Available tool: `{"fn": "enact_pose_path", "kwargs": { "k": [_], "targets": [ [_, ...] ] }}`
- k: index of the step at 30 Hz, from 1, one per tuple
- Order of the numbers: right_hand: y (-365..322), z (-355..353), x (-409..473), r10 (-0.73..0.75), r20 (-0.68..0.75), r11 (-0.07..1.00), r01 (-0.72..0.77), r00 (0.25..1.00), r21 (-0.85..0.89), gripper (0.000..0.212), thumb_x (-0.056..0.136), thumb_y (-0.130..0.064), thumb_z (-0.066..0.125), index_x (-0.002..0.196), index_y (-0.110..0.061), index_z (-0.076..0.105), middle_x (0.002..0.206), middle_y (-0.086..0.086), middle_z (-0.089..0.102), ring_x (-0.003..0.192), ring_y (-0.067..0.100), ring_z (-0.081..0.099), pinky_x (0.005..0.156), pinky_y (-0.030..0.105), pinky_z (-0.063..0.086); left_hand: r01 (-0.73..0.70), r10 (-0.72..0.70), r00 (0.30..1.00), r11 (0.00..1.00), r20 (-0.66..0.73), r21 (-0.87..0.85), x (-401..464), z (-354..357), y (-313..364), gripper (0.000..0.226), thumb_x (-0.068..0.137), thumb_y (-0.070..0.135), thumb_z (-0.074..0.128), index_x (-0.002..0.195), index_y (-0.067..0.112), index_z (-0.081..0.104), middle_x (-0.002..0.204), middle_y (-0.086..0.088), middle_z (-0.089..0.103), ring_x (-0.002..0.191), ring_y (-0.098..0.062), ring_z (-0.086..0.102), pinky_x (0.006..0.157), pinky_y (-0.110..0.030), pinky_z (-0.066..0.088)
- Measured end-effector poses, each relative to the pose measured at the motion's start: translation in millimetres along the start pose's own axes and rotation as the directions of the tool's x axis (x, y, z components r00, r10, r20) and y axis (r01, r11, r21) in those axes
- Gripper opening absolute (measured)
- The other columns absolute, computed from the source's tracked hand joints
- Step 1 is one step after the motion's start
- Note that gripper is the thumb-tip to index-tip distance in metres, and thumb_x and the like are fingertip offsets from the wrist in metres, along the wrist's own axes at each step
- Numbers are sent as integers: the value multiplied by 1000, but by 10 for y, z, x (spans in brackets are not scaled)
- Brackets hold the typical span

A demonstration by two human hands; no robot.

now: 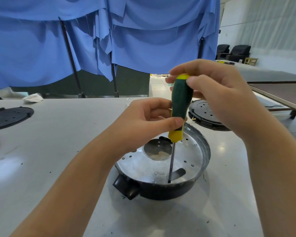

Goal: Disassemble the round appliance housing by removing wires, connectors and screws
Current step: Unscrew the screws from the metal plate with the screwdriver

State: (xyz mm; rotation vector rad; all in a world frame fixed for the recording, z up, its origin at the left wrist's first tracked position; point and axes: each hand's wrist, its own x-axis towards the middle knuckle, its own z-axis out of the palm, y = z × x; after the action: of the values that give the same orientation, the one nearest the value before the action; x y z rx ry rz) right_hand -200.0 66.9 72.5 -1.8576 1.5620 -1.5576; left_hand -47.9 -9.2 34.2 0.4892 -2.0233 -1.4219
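Observation:
The round appliance housing [191, 161] sits on the grey table, a silver metal plate with holes set in a black rim and a black tab at its front left. A green and yellow screwdriver [180, 103] stands nearly upright over it, its tip down at the plate's near edge beside a curved slot. My left hand [143, 120] pinches the lower part of the handle between thumb and fingers. My right hand [215, 93] grips the top of the handle from the right.
A black round cover [205, 113] lies just behind the housing, partly hidden by my right hand. Another black perforated disc [7, 117] rests at the table's far left. Blue cloth [109, 40] hangs behind the table [58, 142]. A crumpled white rag [32, 98] lies at the far edge.

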Motion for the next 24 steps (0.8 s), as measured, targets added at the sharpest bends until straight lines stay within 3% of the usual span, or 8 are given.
{"fn": "enact_pose_path", "kwargs": {
  "k": [4, 7, 9, 12, 15, 17, 20, 24],
  "targets": [
    [-14, 37, -6, -56, -11, 989, 54, 998, -137, 17, 88, -43, 61, 97, -32, 70, 87, -7, 70, 81, 3, 64, 77, 17, 53, -40, 45, 997, 996, -69, 74, 17, 42, -18, 45, 58, 33, 79, 98, 16, 67, 79, 6, 72, 75, -13, 71, 74, -26, 58],
    [-4, 32, -2, -74, -38, 978, 65, 996, -199, 19, 80, -49, 64, 96, -40, 68, 92, -4, 64, 80, 3, 59, 73, 13, 49, -14, 26, 996, 991, -86, 137, 26, 75, -24, 53, 57, 45, 76, 102, 20, 65, 88, 4, 72, 83, -13, 71, 79, -30, 59],
    [0, 14, -7, -71, -39, 979, 62, 997, -194, 17, 85, -41, 64, 101, -39, 68, 91, -6, 64, 80, 0, 59, 75, 12, 49, 25, -16, 998, 989, -62, 146, 29, 83, -21, 53, 63, 46, 74, 110, 25, 63, 96, 7, 72, 89, -9, 70, 81, -27, 58],
    [-8, -22, -15, -41, -18, 989, 38, 999, -141, 23, 94, -18, 55, 106, -30, 70, 90, -7, 71, 89, 8, 66, 86, 24, 53, 39, -40, 999, 997, 7, 70, 19, 82, -6, 35, 82, 23, 71, 116, 24, 63, 102, 11, 73, 92, -4, 69, 82, -19, 55],
    [-10, -58, -16, 4, 1, 999, -4, 1000, -36, 39, 91, 2, 41, 104, -20, 71, 99, -4, 73, 97, 12, 68, 91, 34, 54, 33, -34, 999, 998, 12, 62, 18, 64, -22, 33, 86, 8, 66, 118, 19, 63, 101, 5, 74, 91, -10, 71, 86, -25, 55],
    [-15, -63, -12, 23, 8, 1000, -23, 1000, 19, 39, 90, 2, 39, 103, -16, 71, 102, -2, 73, 96, 11, 69, 90, 33, 55, 16, -16, 1000, 998, -3, 62, 18, 59, -31, 32, 83, 6, 69, 113, 17, 64, 97, 2, 75, 87, -13, 72, 84, -27, 56],
    [-11, -32, -18, -1, -13, 999, 1, 1000, -51, 25, 93, -25, 50, 106, -26, 71, 103, -3, 73, 96, 11, 68, 91, 33, 54, 3, -2, 1000, 998, -26, 59, 15, 66, -33, 28, 79, 10, 74, 104, 18, 66, 88, 1, 75, 80, -16, 73, 78, -25, 58],
    [1, 10, -4, -60, -44, 981, 50, 997, -186, 30, 81, -55, 57, 108, -45, 64, 104, -9, 60, 92, -1, 59, 80, 12, 46, 4, 6, 997, 991, -74, 137, 33, 71, -38, 28, 74, 24, 79, 100, 23, 68, 85, 5, 74, 80, -12, 72, 78, -24, 58]
  ]
}}
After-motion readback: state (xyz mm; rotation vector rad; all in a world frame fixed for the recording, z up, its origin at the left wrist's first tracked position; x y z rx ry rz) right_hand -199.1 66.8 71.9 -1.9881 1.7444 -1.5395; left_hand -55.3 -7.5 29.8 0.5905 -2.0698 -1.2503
